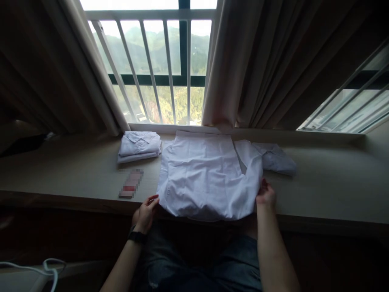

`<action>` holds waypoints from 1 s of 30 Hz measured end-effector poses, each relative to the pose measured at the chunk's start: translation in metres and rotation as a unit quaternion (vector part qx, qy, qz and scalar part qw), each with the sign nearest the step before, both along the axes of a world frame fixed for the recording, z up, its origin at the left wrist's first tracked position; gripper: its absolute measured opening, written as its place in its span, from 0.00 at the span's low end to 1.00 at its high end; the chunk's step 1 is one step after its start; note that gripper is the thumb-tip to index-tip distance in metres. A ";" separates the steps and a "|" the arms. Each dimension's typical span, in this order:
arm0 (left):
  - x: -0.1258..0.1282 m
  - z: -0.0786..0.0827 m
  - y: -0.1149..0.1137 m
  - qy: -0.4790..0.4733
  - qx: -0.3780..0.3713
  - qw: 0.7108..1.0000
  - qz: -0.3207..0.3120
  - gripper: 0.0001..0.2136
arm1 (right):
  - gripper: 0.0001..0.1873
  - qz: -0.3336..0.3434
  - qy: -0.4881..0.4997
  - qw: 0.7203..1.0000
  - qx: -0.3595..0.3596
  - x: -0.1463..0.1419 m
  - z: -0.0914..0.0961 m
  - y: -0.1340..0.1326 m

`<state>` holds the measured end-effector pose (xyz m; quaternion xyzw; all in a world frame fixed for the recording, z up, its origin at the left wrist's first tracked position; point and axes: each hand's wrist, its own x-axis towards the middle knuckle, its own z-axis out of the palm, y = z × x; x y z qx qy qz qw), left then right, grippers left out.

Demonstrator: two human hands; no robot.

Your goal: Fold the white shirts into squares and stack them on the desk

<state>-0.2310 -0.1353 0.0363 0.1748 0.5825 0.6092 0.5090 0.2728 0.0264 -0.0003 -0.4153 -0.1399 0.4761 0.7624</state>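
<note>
A white shirt (206,174) lies spread face down on the wooden ledge (328,182), its lower hem hanging slightly over the front edge. My left hand (146,211) pinches the shirt's lower left corner, fingers closed on the fabric. My right hand (265,194) grips the lower right side of the shirt, by the sleeve folded across it. One sleeve (275,158) trails off to the right on the ledge.
A folded white shirt (139,146) sits at the back left of the ledge. A small blurred red and white item (130,184) lies in front of it. Curtains hang on both sides of a barred window (164,69). A white cable (48,269) lies at lower left.
</note>
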 end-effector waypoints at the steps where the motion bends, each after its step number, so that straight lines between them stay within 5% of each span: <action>1: -0.001 0.001 -0.001 0.001 -0.006 1.000 -0.003 0.15 | 0.12 0.007 0.013 1.000 -0.005 -0.001 0.003 -0.004; 4: -0.004 0.000 -0.002 0.028 -0.016 0.999 -0.031 0.16 | 0.12 0.033 0.030 0.999 -0.019 -0.003 0.007 -0.020; 7: -0.001 -0.004 -0.002 0.195 -0.055 0.979 0.013 0.19 | 0.08 0.036 0.026 0.998 -0.043 -0.001 -0.004 -0.030; 11: 0.027 -0.005 0.002 0.477 -0.060 0.873 0.078 0.14 | 0.03 0.015 0.008 0.990 -0.139 0.008 -0.020 -0.020; 15: 0.075 0.000 0.016 0.623 0.105 0.765 -0.123 0.08 | 0.05 -0.022 0.002 0.987 -0.161 0.015 -0.019 -0.008; 19: 0.114 0.003 0.040 0.721 0.141 0.636 -0.237 0.11 | 0.19 -0.028 0.003 0.993 -0.114 0.001 -0.013 -0.020; 23: 0.142 0.000 0.071 0.718 0.193 0.606 -0.283 0.15 | 0.29 0.011 0.014 0.997 -0.072 -0.023 -0.013 -0.043; 27: 0.164 -0.012 0.096 0.717 0.188 0.587 -0.325 0.21 | 0.11 0.073 -0.018 0.992 -0.098 -0.028 -0.015 -0.048; 30: 0.170 -0.025 0.103 0.720 0.149 0.577 -0.355 0.24 | 0.18 0.136 -0.051 0.983 -0.111 -0.025 -0.011 -0.039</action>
